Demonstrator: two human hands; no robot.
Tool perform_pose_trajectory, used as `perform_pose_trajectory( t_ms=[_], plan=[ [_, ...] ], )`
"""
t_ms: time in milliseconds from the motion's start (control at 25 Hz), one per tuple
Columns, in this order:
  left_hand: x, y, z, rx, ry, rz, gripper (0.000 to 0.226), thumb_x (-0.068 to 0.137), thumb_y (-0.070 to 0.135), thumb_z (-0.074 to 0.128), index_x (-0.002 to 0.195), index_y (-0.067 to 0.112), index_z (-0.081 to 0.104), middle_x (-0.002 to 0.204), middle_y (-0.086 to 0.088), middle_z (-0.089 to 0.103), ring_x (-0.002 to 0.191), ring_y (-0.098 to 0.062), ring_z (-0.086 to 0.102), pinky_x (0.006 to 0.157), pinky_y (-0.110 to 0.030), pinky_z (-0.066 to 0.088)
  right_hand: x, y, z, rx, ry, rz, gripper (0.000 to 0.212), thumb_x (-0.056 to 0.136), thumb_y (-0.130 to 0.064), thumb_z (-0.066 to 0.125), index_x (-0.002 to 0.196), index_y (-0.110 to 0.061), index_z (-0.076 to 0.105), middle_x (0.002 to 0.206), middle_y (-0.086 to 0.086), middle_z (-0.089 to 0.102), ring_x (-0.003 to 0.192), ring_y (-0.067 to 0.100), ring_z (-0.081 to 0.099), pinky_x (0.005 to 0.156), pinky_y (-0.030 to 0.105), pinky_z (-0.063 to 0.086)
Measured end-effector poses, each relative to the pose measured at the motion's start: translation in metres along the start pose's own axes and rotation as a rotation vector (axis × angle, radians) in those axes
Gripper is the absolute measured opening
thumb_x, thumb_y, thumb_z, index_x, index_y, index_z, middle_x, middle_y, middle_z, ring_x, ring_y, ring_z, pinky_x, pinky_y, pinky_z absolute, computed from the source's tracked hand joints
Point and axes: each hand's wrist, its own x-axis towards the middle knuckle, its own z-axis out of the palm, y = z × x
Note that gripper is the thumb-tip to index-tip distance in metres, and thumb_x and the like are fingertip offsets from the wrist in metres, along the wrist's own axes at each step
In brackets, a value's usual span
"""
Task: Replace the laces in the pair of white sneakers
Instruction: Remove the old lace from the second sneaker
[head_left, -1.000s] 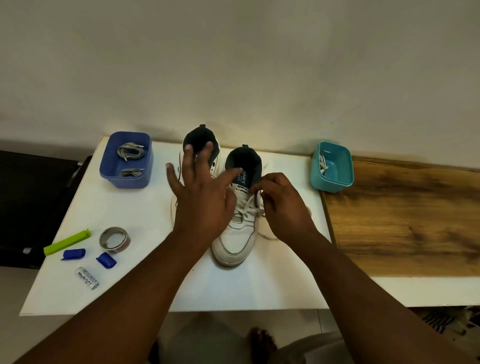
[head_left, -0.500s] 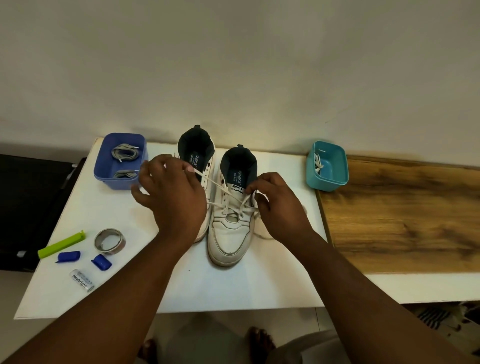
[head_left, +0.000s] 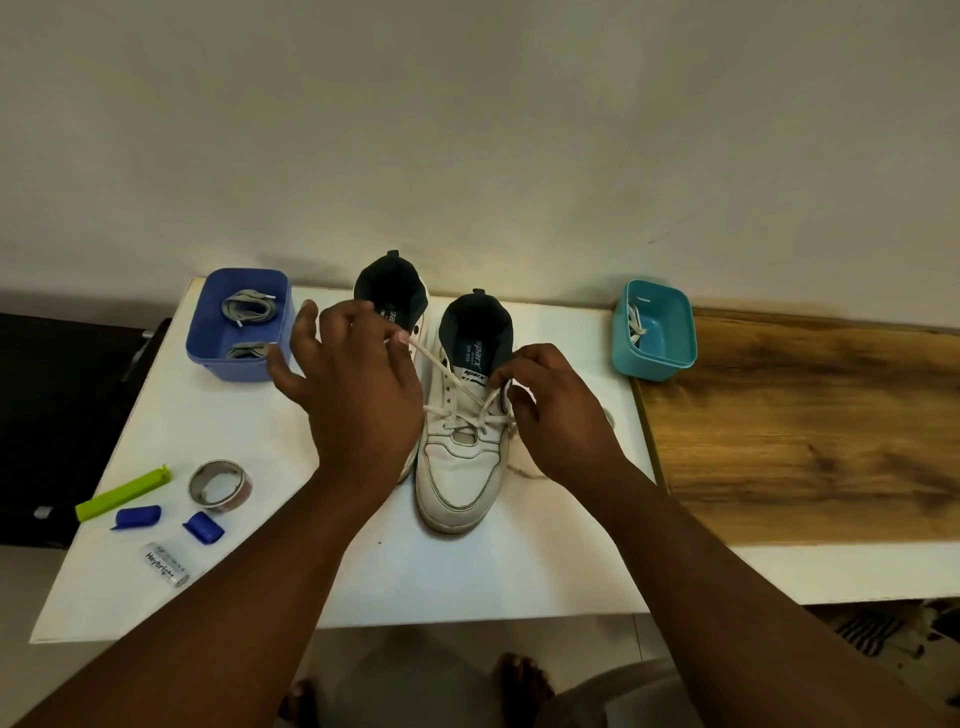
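Two white sneakers stand side by side on the white table (head_left: 519, 571), toes toward me. The right sneaker (head_left: 462, 467) still carries a white lace (head_left: 447, 374) in its lower eyelets. My left hand (head_left: 358, 395) pinches one end of that lace and holds it taut up and to the left, over the left sneaker (head_left: 392, 291), which it mostly hides. My right hand (head_left: 556, 415) grips the right sneaker's upper edge by the eyelets. A blue tub (head_left: 239, 327) at the back left holds grey laces (head_left: 249, 306).
A teal tub (head_left: 654, 332) with a white lace inside sits at the back right. On the left front lie a green clip (head_left: 124, 491), a tape roll (head_left: 218, 483), two blue caps (head_left: 171, 522) and a small tube (head_left: 166, 564). A wooden board (head_left: 800, 426) adjoins on the right.
My left hand left the shoe's top, took a lace end and drew it out to the upper left. The right hand stayed on the right sneaker.
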Motion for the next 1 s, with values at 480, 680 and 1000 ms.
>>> perform_pose_trajectory(
  t_ms=[480, 680, 1000],
  plan=[
    [0.002, 0.003, -0.002, 0.130, -0.023, 0.112, 0.024, 0.099, 0.036, 0.049, 0.116, 0.024, 0.061, 0.139, -0.004, 0.051, 0.149, -0.033, 0.023, 0.115, -0.068, 0.010, 0.001, -0.002, -0.002, 0.004, 0.007, 0.004, 0.029, 0.095, -0.002, 0.059, 0.107, -0.026, 0.069, 0.118, -0.007, 0.056, 0.101, 0.012, 0.058, 0.077, 0.033, 0.053],
    [0.002, -0.001, -0.004, 0.191, -0.155, 0.041, 0.029, 0.097, 0.034, 0.050, 0.120, 0.020, 0.060, 0.140, -0.007, 0.051, 0.149, -0.034, 0.021, 0.114, -0.067, 0.012, 0.000, -0.002, -0.004, -0.003, 0.025, 0.012, 0.024, 0.095, -0.006, 0.060, 0.104, -0.026, 0.068, 0.116, -0.009, 0.057, 0.099, 0.012, 0.059, 0.076, 0.034, 0.053],
    [-0.006, 0.007, -0.009, 0.115, -0.173, 0.194, 0.046, 0.087, 0.026, 0.056, 0.131, 0.038, 0.057, 0.144, -0.003, 0.048, 0.150, -0.033, 0.020, 0.116, -0.065, 0.006, -0.006, -0.003, -0.006, 0.047, -0.055, 0.098, 0.038, 0.098, -0.013, 0.058, 0.131, -0.030, 0.064, 0.121, -0.006, 0.057, 0.101, 0.009, 0.058, 0.081, 0.021, 0.049]
  ],
)
